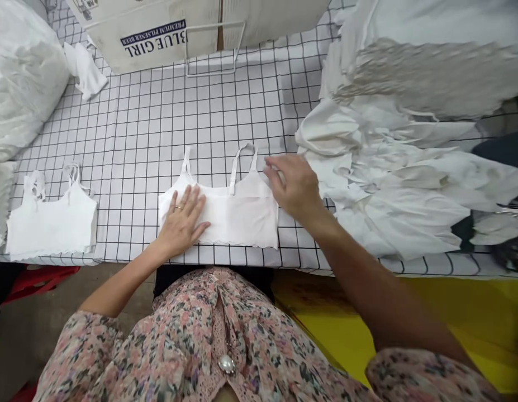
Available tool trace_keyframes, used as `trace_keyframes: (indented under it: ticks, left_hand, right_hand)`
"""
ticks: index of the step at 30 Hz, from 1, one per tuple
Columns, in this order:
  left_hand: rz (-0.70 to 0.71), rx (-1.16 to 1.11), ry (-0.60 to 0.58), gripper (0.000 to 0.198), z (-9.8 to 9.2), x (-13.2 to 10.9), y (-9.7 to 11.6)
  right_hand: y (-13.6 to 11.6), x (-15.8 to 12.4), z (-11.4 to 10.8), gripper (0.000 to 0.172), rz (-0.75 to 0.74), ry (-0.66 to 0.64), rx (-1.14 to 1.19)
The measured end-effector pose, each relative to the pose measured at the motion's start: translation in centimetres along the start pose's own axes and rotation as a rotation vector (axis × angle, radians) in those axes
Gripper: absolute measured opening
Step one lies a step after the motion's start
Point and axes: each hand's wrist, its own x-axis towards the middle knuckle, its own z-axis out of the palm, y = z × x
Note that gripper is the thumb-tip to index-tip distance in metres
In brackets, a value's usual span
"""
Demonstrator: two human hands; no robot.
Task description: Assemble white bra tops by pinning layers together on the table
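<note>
A white crop top with thin straps (237, 215) lies flat on the grid-patterned table (158, 123), near the front edge. My left hand (182, 220) rests flat on its left part, fingers spread, a ring on one finger. My right hand (294, 187) hovers at the top's upper right corner beside a strap, fingers loosely extended and slightly blurred, holding nothing that I can see.
A second white crop top (51, 223) lies at the table's left front. A heap of white garments (393, 184) fills the right side. A cardboard box (191, 25) and a wire stand (214, 47) sit at the back. Bagged white cloth (19, 78) is at the left.
</note>
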Motion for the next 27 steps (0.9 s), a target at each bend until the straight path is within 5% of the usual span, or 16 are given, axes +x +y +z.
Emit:
trace_keyframes:
  ticks: [4,7,11,13,16,18,20,23,27]
  left_hand:
    - [0.104,-0.017,-0.044,0.093,1.2,3.7,1.9]
    - [0.072,-0.025,-0.055,0.100,1.9,4.2,2.2]
    - [0.039,-0.022,-0.055,0.101,1.3,2.6,2.2]
    - [-0.004,-0.017,-0.044,0.099,0.8,1.6,2.2]
    - [-0.082,-0.030,-0.035,0.099,0.3,0.1,1.5]
    - [-0.143,-0.047,-0.037,0.101,0.0,-1.0,0.4]
    - [-0.212,-0.066,-0.033,0.098,-0.6,-2.2,-0.8]
    - [-0.272,-0.089,0.008,0.085,-1.8,-3.9,-2.1]
    - [-0.210,-0.091,0.043,0.078,-2.2,-4.7,-1.9]
  right_hand:
    - [2.0,9.9,1.8,0.032,0.017,-0.093,-0.017]
    - [3.6,12.7,2.6,0.021,0.028,-0.132,0.056]
    - [3.0,10.5,1.9,0.041,0.030,-0.001,-0.013]
    - [0.4,9.0,1.9,0.054,-0.126,0.023,-0.036]
    - [-5.0,8.6,3.7,0.066,-0.536,-0.259,0.027]
    - [-7.7,10.1,5.4,0.075,-0.676,-0.487,0.025]
    - [-8.7,12.1,6.2,0.085,-0.667,-0.578,0.019]
    - [-8.3,12.7,4.8,0.087,-0.577,-0.484,0.042]
    - [-6.9,5.0,1.2,0.087,-0.515,-0.328,-0.006]
